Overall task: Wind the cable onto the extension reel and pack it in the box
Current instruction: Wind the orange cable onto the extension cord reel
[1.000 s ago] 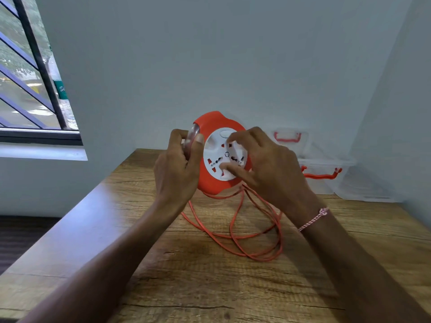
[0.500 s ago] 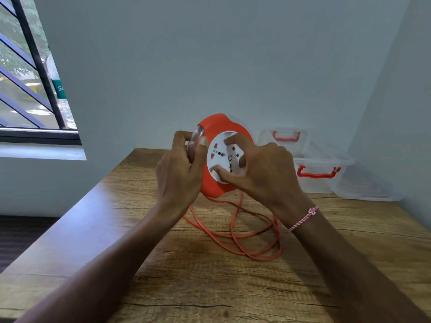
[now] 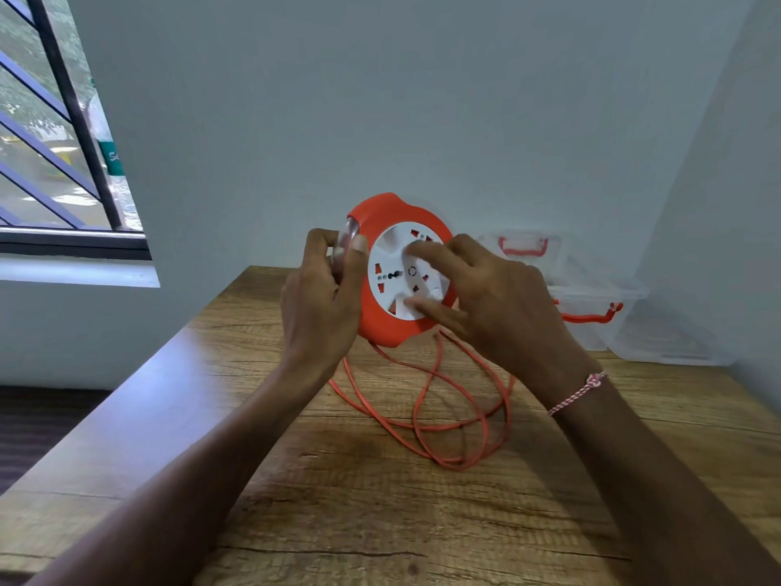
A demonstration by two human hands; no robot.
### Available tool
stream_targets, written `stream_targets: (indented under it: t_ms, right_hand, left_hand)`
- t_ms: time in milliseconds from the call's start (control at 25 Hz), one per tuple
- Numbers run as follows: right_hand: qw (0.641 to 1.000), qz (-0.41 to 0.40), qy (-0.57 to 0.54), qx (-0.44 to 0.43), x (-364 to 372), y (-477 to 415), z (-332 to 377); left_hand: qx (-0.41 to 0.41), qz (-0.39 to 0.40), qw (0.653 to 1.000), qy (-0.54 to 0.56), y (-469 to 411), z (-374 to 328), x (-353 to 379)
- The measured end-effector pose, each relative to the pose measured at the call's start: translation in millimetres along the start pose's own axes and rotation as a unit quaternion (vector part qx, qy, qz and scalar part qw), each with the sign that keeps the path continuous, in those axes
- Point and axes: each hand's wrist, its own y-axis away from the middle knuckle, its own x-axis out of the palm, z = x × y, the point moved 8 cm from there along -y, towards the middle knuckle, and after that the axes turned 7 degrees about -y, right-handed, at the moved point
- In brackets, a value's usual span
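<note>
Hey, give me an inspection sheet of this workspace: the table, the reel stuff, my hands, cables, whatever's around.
Surface: wooden table, grain and cracks showing.
Job's things: orange extension reel held upright; clear box with orange handle at the back right.
Clutter: nothing seen.
Grippers: left hand grips the reel's rim; right hand has fingertips on its white socket face.
Cables: orange cable lies in loose loops on the table, running up to the reel.
Surroundings: grey wall; barred window at left.
</note>
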Motion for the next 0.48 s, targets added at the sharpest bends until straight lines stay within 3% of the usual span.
stream_targets:
  t_ms: [120, 320, 400, 480]
  right_hand:
    - [0.996, 0.039, 0.070, -0.050, 8.0, 0.6, 8.1]
    - [0.999, -0.020, 0.041, 0.006, 1.6, -2.1, 14.6]
    - [0.994, -0.057, -0.028, 0.091, 0.1, -1.1, 6.6]
    - [0.948, -0.082, -0.176, 0.254, 3.7, 3.8, -13.5]
  left_hand:
    - [-0.008, 0.015, 1.000, -0.002, -1.7, 2.4, 0.8]
    - [0.003, 0.025, 1.000, -0.015, 4.0, -4.2, 5.4]
    - [0.018, 0.024, 0.999, -0.018, 6.7, -9.6, 6.3]
    - [0.025, 0.024, 0.999, -0.016, 9.4, -13.9, 7.8]
